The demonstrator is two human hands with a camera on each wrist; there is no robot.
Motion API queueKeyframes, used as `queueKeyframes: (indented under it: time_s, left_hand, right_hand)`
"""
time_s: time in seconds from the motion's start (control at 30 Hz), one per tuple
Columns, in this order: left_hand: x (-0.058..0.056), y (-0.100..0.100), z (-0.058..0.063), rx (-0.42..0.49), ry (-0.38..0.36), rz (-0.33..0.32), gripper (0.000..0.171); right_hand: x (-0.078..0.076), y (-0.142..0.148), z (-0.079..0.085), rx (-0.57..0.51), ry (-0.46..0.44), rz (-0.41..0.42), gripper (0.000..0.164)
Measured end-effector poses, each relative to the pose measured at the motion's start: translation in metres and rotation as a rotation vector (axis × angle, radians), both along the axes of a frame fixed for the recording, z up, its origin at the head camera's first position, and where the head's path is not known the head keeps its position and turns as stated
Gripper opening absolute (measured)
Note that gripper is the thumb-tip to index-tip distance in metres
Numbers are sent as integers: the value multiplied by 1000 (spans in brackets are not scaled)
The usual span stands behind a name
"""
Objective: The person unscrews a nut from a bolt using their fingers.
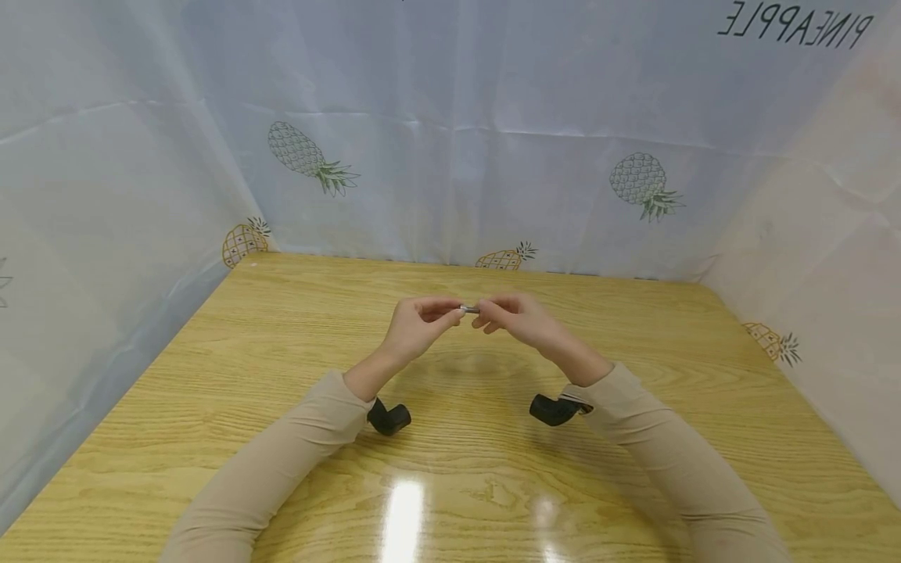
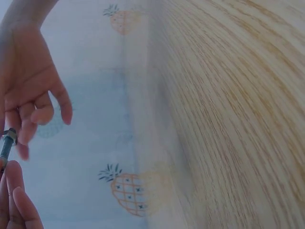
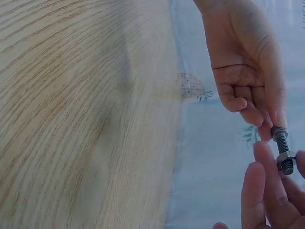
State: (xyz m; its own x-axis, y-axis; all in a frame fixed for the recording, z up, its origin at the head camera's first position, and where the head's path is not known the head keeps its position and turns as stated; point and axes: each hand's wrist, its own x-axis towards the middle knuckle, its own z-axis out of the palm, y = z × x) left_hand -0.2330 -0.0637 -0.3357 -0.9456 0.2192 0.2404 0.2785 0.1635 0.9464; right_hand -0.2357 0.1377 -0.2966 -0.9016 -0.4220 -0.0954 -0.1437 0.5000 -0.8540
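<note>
Both hands meet over the table, joined by a small metal bolt (image 1: 470, 310). The left hand (image 1: 421, 327) pinches the bolt's head end between thumb and fingertips. In the right wrist view the threaded bolt (image 3: 282, 140) comes out from those fingertips, with a hex nut (image 3: 286, 158) near its free end. My right hand (image 1: 519, 319) has its thumb and fingers around the nut. Seen from the left wrist, the nut (image 2: 11, 135) lies at the right hand's fingertips (image 2: 24, 138), while the other fingers of the right hand are loosely bent.
A wood-grain table (image 1: 281, 375) lies under the hands. Pale cloth with pineapple prints (image 1: 450, 180) hangs behind it and along both sides. Black wrist-worn pieces (image 1: 390, 420) stick out from the beige sleeves (image 1: 281, 453).
</note>
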Motion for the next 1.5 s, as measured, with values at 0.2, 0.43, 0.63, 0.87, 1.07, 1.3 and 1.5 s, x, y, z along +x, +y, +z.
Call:
queueKeyframes:
  time_s: [0.2, 0.43, 0.63, 0.87, 1.07, 1.3, 1.5]
  left_hand:
    - [1, 0, 0, 10, 0, -8, 26]
    - [1, 0, 0, 10, -4, -15, 27]
    - [1, -1, 0, 7, 7, -8, 25]
    - [1, -1, 0, -1, 15, -10, 23]
    - [1, -2, 1, -14, -1, -5, 25]
    - [1, -1, 0, -6, 3, -1, 24]
    - [0, -1, -1, -4, -4, -9, 25]
  right_hand:
    - [-2, -1, -2, -21, 23, -32, 28]
    - [-2, -2, -1, -49, 16, -24, 39]
    - [-2, -2, 0, -1, 7, -27, 35]
    - [-1, -2, 0, -55, 40, -18, 36]
    - [-2, -2, 0, 16, -13, -26, 39]
    - [0, -2, -1, -15, 29, -38, 28]
    - [-2, -1, -2, -68, 39, -36, 36]
